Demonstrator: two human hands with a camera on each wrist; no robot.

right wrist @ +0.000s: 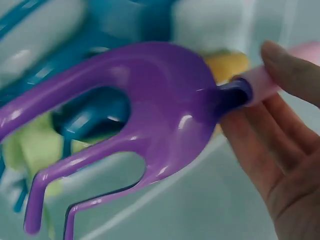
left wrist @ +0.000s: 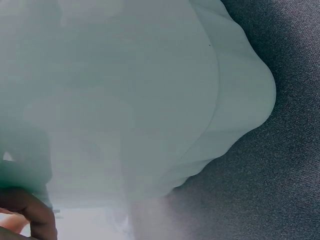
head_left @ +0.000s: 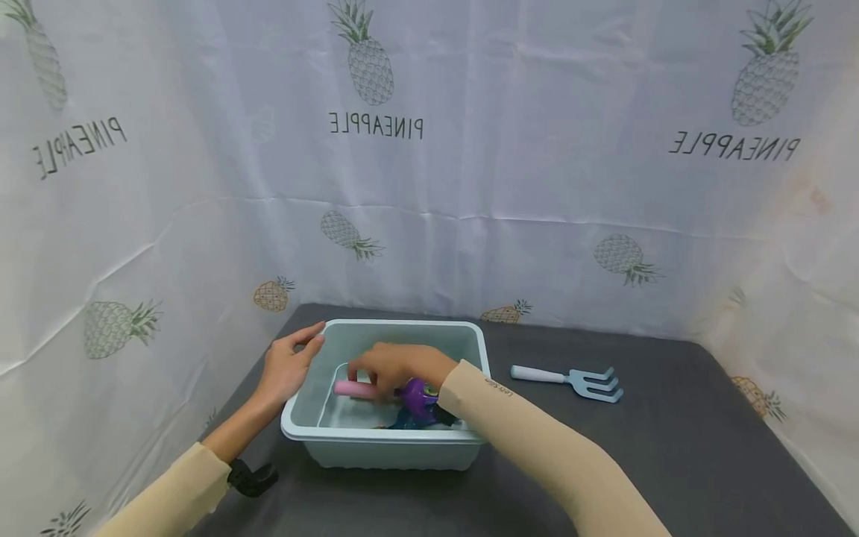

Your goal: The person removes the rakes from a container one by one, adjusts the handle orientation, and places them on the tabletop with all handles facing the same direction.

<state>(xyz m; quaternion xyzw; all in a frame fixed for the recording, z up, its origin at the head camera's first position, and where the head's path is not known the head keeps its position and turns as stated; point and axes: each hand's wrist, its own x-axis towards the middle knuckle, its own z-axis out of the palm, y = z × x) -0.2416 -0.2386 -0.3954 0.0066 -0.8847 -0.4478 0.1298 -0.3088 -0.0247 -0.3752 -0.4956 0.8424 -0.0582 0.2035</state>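
A pale green plastic tub (head_left: 396,453) stands on the dark table. My left hand (head_left: 285,371) grips its rim at the far left corner; a bent finger (left wrist: 37,212) shows beside the tub's outer wall in the left wrist view. Inside the tub, my right hand (head_left: 388,367) holds a purple toy hand rake (right wrist: 165,95) by its pink handle (head_left: 354,389). The rake's bent prongs point away from the palm. Beneath it lie blue, light green and yellow things (right wrist: 227,65), blurred and partly hidden, so their kinds are unclear.
A light blue toy hand rake (head_left: 593,384) with a whitish handle lies on the table (head_left: 671,447) right of the tub. White curtains (head_left: 510,164) printed with pineapples hang behind and at both sides. A black band (head_left: 251,477) is on the left wrist.
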